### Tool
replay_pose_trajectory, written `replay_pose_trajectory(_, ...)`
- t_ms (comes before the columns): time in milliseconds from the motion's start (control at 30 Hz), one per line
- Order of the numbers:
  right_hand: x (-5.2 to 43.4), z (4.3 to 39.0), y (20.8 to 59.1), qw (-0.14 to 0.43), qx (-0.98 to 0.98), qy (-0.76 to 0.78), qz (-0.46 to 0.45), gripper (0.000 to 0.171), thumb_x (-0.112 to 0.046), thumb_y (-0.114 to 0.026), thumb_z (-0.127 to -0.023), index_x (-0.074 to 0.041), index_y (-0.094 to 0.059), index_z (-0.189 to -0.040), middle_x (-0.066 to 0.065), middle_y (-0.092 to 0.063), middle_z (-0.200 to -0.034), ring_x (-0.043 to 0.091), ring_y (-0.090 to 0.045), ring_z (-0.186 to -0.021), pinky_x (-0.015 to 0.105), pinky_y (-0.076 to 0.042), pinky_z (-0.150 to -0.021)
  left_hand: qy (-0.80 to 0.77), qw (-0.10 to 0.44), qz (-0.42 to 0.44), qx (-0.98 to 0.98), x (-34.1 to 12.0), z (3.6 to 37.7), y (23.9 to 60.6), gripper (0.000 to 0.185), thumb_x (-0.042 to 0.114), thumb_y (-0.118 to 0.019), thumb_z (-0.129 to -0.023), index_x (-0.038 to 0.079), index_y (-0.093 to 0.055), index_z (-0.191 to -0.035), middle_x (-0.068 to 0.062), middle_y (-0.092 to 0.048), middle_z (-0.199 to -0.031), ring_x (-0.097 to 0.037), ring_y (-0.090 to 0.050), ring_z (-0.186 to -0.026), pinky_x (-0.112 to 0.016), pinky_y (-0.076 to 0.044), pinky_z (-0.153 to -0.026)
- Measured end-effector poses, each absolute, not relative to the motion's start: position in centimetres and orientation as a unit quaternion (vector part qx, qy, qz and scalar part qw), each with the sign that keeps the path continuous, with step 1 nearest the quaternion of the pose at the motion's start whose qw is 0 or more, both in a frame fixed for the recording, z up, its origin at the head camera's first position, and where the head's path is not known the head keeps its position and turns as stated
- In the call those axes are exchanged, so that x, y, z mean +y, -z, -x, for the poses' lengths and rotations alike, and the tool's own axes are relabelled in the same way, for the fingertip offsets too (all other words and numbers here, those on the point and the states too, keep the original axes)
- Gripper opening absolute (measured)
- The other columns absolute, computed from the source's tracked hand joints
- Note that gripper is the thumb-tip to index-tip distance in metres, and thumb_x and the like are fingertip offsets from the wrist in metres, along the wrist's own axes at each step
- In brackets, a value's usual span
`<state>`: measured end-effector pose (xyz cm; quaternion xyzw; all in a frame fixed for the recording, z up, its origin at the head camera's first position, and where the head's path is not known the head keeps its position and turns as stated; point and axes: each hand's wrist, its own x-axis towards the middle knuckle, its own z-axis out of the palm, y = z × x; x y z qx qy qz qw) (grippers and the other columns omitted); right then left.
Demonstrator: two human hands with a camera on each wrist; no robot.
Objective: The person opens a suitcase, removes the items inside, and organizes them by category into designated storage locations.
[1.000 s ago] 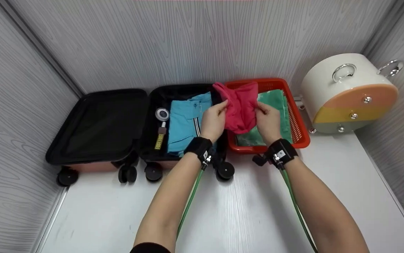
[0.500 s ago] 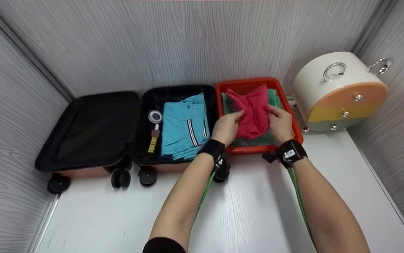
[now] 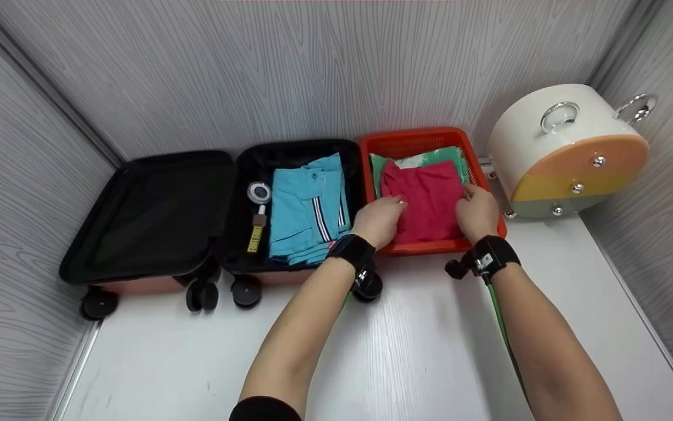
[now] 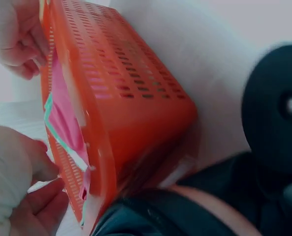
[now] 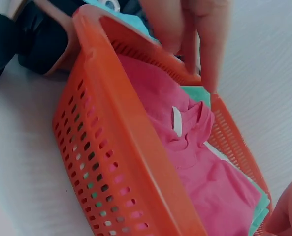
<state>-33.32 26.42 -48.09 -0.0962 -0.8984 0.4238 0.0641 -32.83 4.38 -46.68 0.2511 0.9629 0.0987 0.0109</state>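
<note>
A folded pink T-shirt (image 3: 427, 199) lies on a green-and-white cloth (image 3: 450, 156) in the red plastic basket (image 3: 412, 139). In the right wrist view its neckline and a white label (image 5: 177, 122) face up. My left hand (image 3: 378, 221) is over the shirt's left side, its fingers pointing down without a visible pinch on the fabric. Along the right rim, my right hand (image 3: 477, 213) is beside the shirt's right edge with loosely bent fingers. Only a small part of the right hand (image 5: 287, 209) shows in the right wrist view.
Left of the basket, an open suitcase (image 3: 248, 234) holds folded blue shorts (image 3: 304, 204) and a round white dial-like item (image 3: 259, 192) with a yellow strip. Its black lid (image 3: 155, 213) lies farther left. A striped drum-shaped cabinet (image 3: 582, 152) stands right, close to the basket.
The pink T-shirt has moved down and right from between both hands into the basket, now lying flatter on the green cloth. Both hands have lowered and let go of it.
</note>
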Motion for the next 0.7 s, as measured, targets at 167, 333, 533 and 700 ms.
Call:
replay_pose_trajectory(167, 25.4, 33.2, 47.8, 0.061, -0.897, -0.428, 0.091, 0.05, -0.005, -0.042, -0.097, 0.001, -0.056, -0.145, 0.02, -0.056, -0.145, 0.034, -0.05, -0.134, 0.048, -0.043, -0.107, -0.133, 0.027, -0.236, 0.962, 3.3, 32.7, 46.7, 0.039, 0.007, -0.049, -0.107, 0.016, -0.064, -0.142, -0.002, -0.065, -0.137, -0.018, -0.061, -0.123, -0.032, -0.049, -0.103)
replay_pose_trajectory(333, 24.5, 32.9, 47.4, 0.046, -0.887, -0.451, 0.09, 0.05, -0.006, -0.041, -0.099, -0.001, -0.054, -0.147, 0.017, -0.053, -0.149, 0.03, -0.047, -0.136, 0.045, -0.042, -0.107, -0.174, 0.039, -0.217, 0.96, 1.5, 32.8, 46.3, 0.043, 0.009, -0.046, -0.108, 0.015, -0.056, -0.149, -0.003, -0.056, -0.148, -0.019, -0.052, -0.136, -0.031, -0.04, -0.112)
replay_pose_trajectory(533, 23.4, 32.8, 46.1, 0.051, -0.867, -0.49, 0.072, 0.05, -0.009, -0.042, -0.102, -0.004, -0.048, -0.152, 0.014, -0.049, -0.154, 0.026, -0.042, -0.141, 0.043, -0.039, -0.111, -0.231, 0.028, -0.186, 0.955, -2.7, 33.2, 44.5, 0.048, 0.006, -0.038, -0.109, 0.012, -0.044, -0.156, -0.006, -0.047, -0.156, -0.021, -0.047, -0.14, -0.032, -0.039, -0.112)
replay_pose_trajectory(700, 21.1, 32.8, 45.4, 0.076, -0.853, -0.515, 0.037, 0.049, -0.008, -0.043, -0.103, -0.005, -0.051, -0.15, 0.013, -0.051, -0.151, 0.024, -0.042, -0.142, 0.041, -0.038, -0.113, -0.282, 0.033, -0.143, 0.948, -6.0, 33.2, 43.8, 0.05, 0.007, -0.035, -0.109, 0.014, -0.038, -0.159, -0.007, -0.045, -0.158, -0.018, -0.057, -0.078, -0.034, -0.044, -0.078)
